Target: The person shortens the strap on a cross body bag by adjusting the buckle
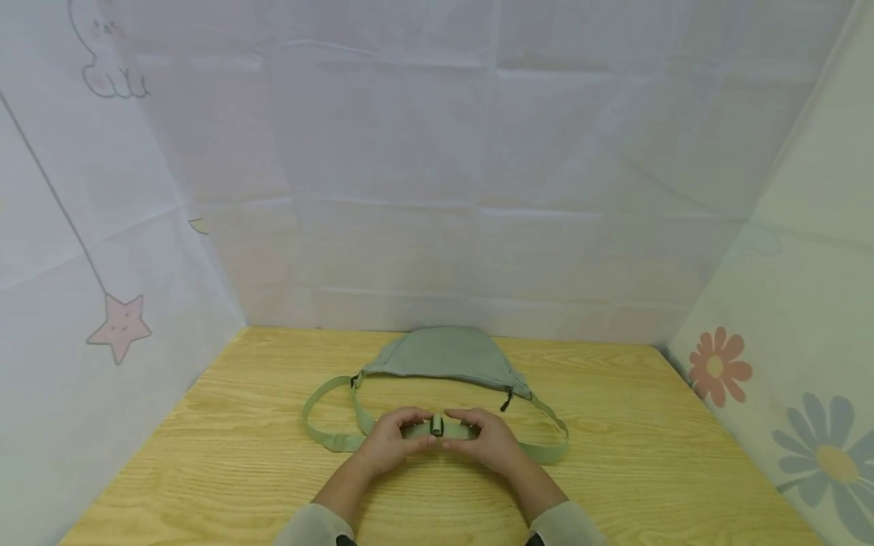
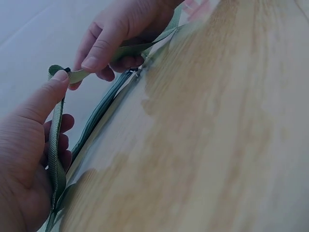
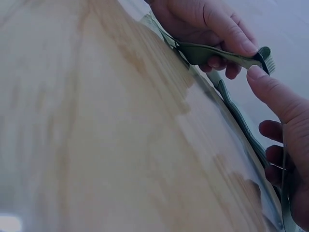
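A grey-green waist bag lies at the back of the table with its green webbing strap looping toward me. Both hands hold that strap up, one on each side of a dark strap slider, through which the webbing makes a small raised loop. My left hand grips the webbing left of the slider, thumb tip close against it in the left wrist view. From the other side my right hand pinches the strap, its thumb near the slider. The palms hide part of the webbing.
The wood-grain table carries the bag and the slack strap loops. A dark zipper pull hangs at the bag's right end. Pale cloth walls enclose the back and both sides, printed with a pink star and flowers.
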Motion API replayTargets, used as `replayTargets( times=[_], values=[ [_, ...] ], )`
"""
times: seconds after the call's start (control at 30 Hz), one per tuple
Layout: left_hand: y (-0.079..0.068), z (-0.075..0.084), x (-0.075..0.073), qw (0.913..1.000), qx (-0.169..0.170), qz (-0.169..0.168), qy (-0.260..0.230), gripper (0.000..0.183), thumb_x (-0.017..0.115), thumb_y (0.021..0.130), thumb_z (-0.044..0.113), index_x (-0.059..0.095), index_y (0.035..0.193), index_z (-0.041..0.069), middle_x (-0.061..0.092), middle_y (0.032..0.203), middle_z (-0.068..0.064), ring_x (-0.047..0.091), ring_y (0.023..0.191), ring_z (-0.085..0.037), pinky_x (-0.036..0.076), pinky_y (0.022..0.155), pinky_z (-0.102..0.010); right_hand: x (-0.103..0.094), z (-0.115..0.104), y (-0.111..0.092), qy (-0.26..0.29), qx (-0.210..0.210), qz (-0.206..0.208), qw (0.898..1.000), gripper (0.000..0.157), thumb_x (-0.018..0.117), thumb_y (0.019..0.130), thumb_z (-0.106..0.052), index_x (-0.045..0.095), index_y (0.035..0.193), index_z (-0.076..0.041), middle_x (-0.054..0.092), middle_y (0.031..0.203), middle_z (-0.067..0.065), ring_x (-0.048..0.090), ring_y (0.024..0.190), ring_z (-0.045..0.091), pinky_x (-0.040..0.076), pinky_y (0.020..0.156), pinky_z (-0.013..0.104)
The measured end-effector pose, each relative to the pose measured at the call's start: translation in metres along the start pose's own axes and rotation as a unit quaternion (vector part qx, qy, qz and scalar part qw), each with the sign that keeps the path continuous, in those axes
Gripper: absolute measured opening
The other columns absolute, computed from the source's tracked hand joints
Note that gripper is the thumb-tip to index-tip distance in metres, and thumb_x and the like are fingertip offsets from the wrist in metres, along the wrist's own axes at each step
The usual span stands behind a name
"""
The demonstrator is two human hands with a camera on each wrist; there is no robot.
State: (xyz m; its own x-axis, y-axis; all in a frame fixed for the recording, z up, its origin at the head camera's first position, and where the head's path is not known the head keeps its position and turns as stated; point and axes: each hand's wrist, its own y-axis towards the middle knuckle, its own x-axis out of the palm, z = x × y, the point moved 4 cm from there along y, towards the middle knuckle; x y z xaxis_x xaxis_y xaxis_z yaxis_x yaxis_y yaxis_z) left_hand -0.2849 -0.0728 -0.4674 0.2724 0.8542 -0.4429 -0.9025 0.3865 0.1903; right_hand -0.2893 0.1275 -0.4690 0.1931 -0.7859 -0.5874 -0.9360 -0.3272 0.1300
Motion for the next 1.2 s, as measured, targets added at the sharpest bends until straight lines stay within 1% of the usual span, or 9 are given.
replayTargets(
  times=[0.13, 0.23, 0.4, 0.47, 0.63, 0.8, 1.0, 1.13, 1.2],
  values=[
    [0.0, -0.002, -0.001, 0.9999, -0.005, 0.007, -0.007, 0.039, 0.074, 0.088, 0.029, 0.067, 0.122, 0.01, 0.067, 0.114, -0.008, 0.059, 0.106, -0.022, 0.046, 0.087, -0.026, -0.006, 0.004, -0.003, -0.004, 0.009, 0.01, 1.0, 0.055, 0.083, 0.077, -0.041, 0.067, 0.126, -0.022, 0.066, 0.125, 0.004, 0.058, 0.11, 0.022, 0.049, 0.092, 0.041],
    [0.0, -0.002, -0.002, 0.9998, -0.009, 0.011, -0.012, 0.039, 0.074, 0.088, 0.029, 0.066, 0.122, 0.01, 0.067, 0.115, -0.008, 0.059, 0.106, -0.022, 0.046, 0.087, -0.026, -0.009, 0.006, -0.005, -0.005, 0.014, 0.014, 1.0, 0.05, 0.083, 0.077, -0.037, 0.069, 0.122, -0.021, 0.066, 0.121, 0.004, 0.057, 0.107, 0.02, 0.048, 0.09, 0.039],
    [-0.001, -0.001, -0.003, 0.9997, -0.013, 0.014, -0.016, 0.039, 0.074, 0.088, 0.03, 0.067, 0.121, 0.01, 0.067, 0.114, -0.008, 0.059, 0.107, -0.023, 0.046, 0.088, -0.027, -0.012, 0.008, -0.007, -0.011, 0.014, 0.016, 1.0, 0.043, 0.082, 0.079, -0.037, 0.071, 0.116, -0.019, 0.068, 0.118, 0.002, 0.058, 0.107, 0.02, 0.048, 0.092, 0.039],
    [-0.001, -0.001, -0.003, 0.9997, -0.014, 0.013, -0.015, 0.039, 0.074, 0.088, 0.03, 0.067, 0.121, 0.01, 0.067, 0.114, -0.008, 0.059, 0.107, -0.022, 0.046, 0.088, -0.026, -0.013, 0.009, -0.008, -0.013, 0.01, 0.017, 1.0, 0.041, 0.082, 0.079, -0.037, 0.072, 0.114, -0.018, 0.068, 0.116, 0.001, 0.059, 0.107, 0.02, 0.048, 0.092, 0.036],
    [-0.001, -0.002, -0.002, 0.9997, -0.009, 0.012, -0.019, 0.037, 0.074, 0.088, 0.027, 0.067, 0.12, 0.009, 0.068, 0.115, -0.008, 0.06, 0.108, -0.023, 0.046, 0.089, -0.025, -0.014, 0.01, -0.007, -0.012, 0.0, 0.017, 1.0, 0.036, 0.08, 0.08, -0.036, 0.074, 0.11, -0.017, 0.069, 0.107, -0.001, 0.06, 0.099, 0.015, 0.048, 0.084, 0.026],
    [0.0, -0.001, -0.001, 0.9997, -0.002, 0.011, -0.022, 0.036, 0.074, 0.089, 0.025, 0.068, 0.12, 0.009, 0.068, 0.117, -0.009, 0.06, 0.111, -0.025, 0.046, 0.091, -0.025, -0.015, 0.011, -0.008, 0.003, 0.001, 0.021, 1.0, 0.029, 0.079, 0.082, -0.033, 0.076, 0.104, -0.015, 0.069, 0.099, -0.001, 0.058, 0.09, 0.007, 0.048, 0.078, 0.023],
    [0.0, -0.001, -0.001, 0.9991, -0.014, 0.013, -0.037, 0.036, 0.074, 0.088, 0.025, 0.067, 0.12, 0.009, 0.068, 0.115, -0.008, 0.059, 0.109, -0.023, 0.046, 0.091, -0.027, -0.015, 0.01, -0.008, 0.02, 0.014, 0.022, 0.999, 0.031, 0.079, 0.083, -0.033, 0.076, 0.107, -0.015, 0.069, 0.102, 0.0, 0.058, 0.092, 0.008, 0.047, 0.078, 0.024],
    [0.001, -0.002, -0.001, 0.9986, -0.017, 0.016, -0.046, 0.037, 0.074, 0.088, 0.025, 0.067, 0.12, 0.009, 0.069, 0.115, -0.008, 0.06, 0.109, -0.023, 0.046, 0.091, -0.028, -0.015, 0.003, -0.01, 0.04, 0.021, 0.025, 0.999, 0.029, 0.078, 0.084, -0.027, 0.075, 0.108, -0.012, 0.069, 0.104, 0.003, 0.058, 0.093, 0.011, 0.047, 0.078, 0.024],
    [0.001, -0.003, -0.001, 0.9987, -0.016, 0.015, -0.047, 0.037, 0.074, 0.089, 0.025, 0.067, 0.12, 0.008, 0.069, 0.115, -0.008, 0.06, 0.109, -0.024, 0.047, 0.091, -0.027, -0.014, 0.002, -0.01, 0.049, 0.022, 0.026, 0.998, 0.028, 0.078, 0.084, -0.026, 0.075, 0.108, -0.012, 0.069, 0.104, 0.004, 0.058, 0.093, 0.011, 0.047, 0.079, 0.024]
  ],
)
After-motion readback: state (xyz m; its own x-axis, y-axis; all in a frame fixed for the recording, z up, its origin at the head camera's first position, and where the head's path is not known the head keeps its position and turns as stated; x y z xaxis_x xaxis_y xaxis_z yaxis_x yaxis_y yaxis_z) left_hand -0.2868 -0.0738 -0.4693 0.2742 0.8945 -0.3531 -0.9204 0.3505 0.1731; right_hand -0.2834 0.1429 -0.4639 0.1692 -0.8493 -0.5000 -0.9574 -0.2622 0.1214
